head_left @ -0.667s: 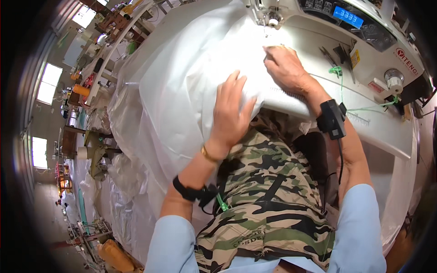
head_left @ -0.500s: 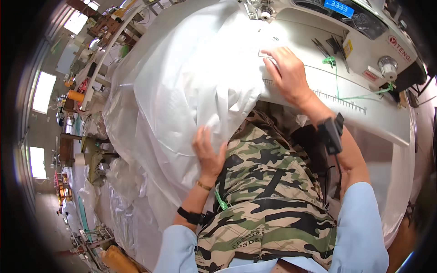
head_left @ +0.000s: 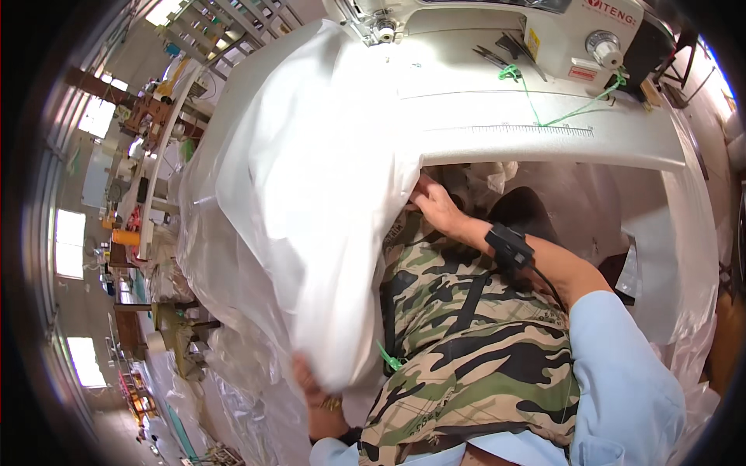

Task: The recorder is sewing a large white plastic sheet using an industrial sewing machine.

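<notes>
Right hand (head_left: 441, 210): fingers bent at the near edge of the white cloth (head_left: 326, 194), by the front lip of the bench (head_left: 637, 151); tips hidden, grip cannot be told. Left hand (head_left: 313, 388): blurred, at the cloth's lower fold; cannot tell if fingers close on it. Cloth spreads over the bench's left part and drapes toward the camouflage garment (head_left: 474, 334); bench presumably bears its weight, left hand perhaps steadying the hanging end. Beyond: sewing machine (head_left: 482, 27); dark hand tools (head_left: 493, 58) lie rightward, probably for easy reach.
</notes>
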